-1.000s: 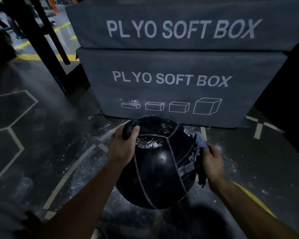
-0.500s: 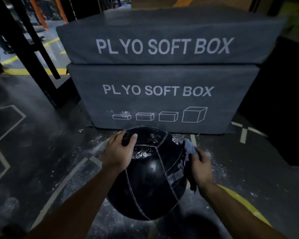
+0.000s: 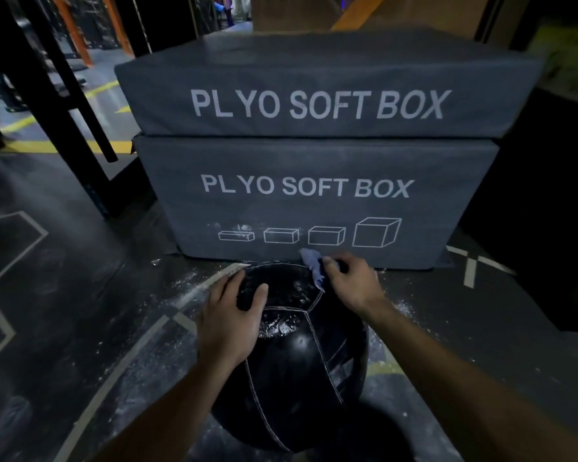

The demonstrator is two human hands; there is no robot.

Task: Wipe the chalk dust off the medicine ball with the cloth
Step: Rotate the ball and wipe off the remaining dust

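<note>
Two stacked plyo boxes (image 3: 314, 168), printed "PLYO SOFT BOX", fill the upper centre of the frame; the dark floor (image 3: 80, 311), marked with pale lines, occupies the lower half. White chalk dust (image 3: 194, 288) is scattered on the floor left of centre.

The medicine ball (image 3: 301, 371), black with pale seams, sits at lower centre, just in front of the lower box. Chalk patches (image 3: 281, 325) show on its upper panels, near the seam junction.

The left hand (image 3: 229, 325) lies spread on the ball's upper left, fingers and thumb curved over the surface to steady it. The right hand (image 3: 351, 285), at the ball's upper right, pinches the bunched pale-blue cloth (image 3: 312, 266) against the top edge; whether the cloth is pressed flat on the ball cannot be told.

Judged step: a wiping stroke at the top of the ball. To do it well, the cloth should probably be drawn from the far edge down across the chalked panels and along the seams, where powder is likely to lodge, while the left hand keeps the ball from rolling. A flatter cloth would cover more surface per stroke.
</note>
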